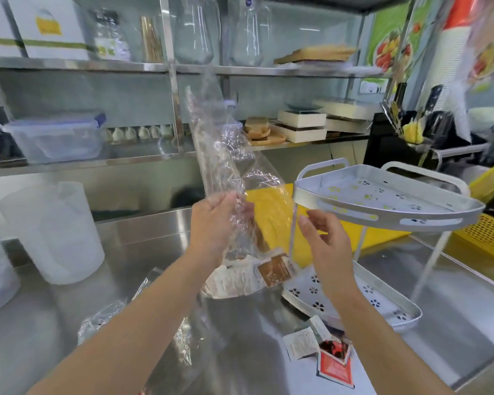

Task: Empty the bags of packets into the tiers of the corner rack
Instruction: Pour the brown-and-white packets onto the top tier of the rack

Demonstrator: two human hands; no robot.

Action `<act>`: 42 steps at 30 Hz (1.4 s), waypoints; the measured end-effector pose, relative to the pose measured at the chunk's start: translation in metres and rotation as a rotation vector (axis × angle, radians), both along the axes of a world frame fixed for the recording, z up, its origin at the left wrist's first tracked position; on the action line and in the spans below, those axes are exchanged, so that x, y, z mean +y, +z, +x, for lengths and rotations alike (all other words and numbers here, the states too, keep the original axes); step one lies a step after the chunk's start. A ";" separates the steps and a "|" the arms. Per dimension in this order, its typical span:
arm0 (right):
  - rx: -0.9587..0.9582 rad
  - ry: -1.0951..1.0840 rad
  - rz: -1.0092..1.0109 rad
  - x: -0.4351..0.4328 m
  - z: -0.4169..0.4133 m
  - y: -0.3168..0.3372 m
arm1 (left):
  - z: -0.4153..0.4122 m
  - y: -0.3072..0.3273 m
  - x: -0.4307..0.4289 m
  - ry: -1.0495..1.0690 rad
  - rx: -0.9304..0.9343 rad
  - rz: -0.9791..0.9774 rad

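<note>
Nearest the camera, loose packets lay on the steel counter: at least four, two pale and two red, though overlap made the count unsure. To their left lay crumpled clear plastic, perhaps one or two further bags; I could not tell which.

Two bare forearms reached forward. The left hand was closed around the gathered neck of one tall clear bag, whose top stood upward while its bottom sagged to the counter. A heap of white and brown packets, too many to count, sat in that low end, just beside the rack. The right hand was open, fingers apart and holding nothing, close to a thin edge of the bag.

The white corner rack stood to the right with two tiers in view. The upper tier looked bare; the lower tier also showed no packets, though the right arm hid part of it.

As for the risk, the packets sat at the closed end with the mouth held high, so tipping the bag would likely need a regrip. With only one hand gripping slippery film, it could slide or dump early, scattering packets onto the counter short of the lower tier. A swinging bag might also knock the light rack.

Farther back stood one yellow board, one large frosted jug at left, and steel shelves of containers.
</note>
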State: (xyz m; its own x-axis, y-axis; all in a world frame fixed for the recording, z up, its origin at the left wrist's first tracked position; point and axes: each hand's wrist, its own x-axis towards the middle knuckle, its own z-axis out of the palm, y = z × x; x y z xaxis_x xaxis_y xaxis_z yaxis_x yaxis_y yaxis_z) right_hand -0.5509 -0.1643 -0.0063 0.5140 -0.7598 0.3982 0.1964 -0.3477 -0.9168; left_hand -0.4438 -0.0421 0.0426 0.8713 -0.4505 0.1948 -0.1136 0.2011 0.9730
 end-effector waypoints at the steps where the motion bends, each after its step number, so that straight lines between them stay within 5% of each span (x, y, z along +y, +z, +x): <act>1: -0.036 -0.030 0.001 -0.003 -0.003 0.004 | 0.004 0.012 -0.003 -0.007 0.009 -0.029; 5: -0.121 -0.148 0.009 -0.014 -0.013 0.014 | 0.013 0.063 -0.016 -0.042 -0.013 -0.120; 11: -0.204 0.012 0.246 -0.023 -0.023 0.038 | 0.004 0.107 -0.037 -0.048 -0.037 -0.156; 26: -0.241 -0.376 -0.120 -0.114 -0.078 0.171 | -0.003 0.154 -0.154 -0.433 0.316 -0.463; 36: -0.153 -0.419 0.012 -0.170 -0.089 0.143 | -0.013 0.050 -0.215 -0.188 0.182 0.147; 42: -0.153 -0.355 -0.009 -0.183 -0.077 0.150 | -0.041 0.048 -0.217 -0.479 0.459 0.199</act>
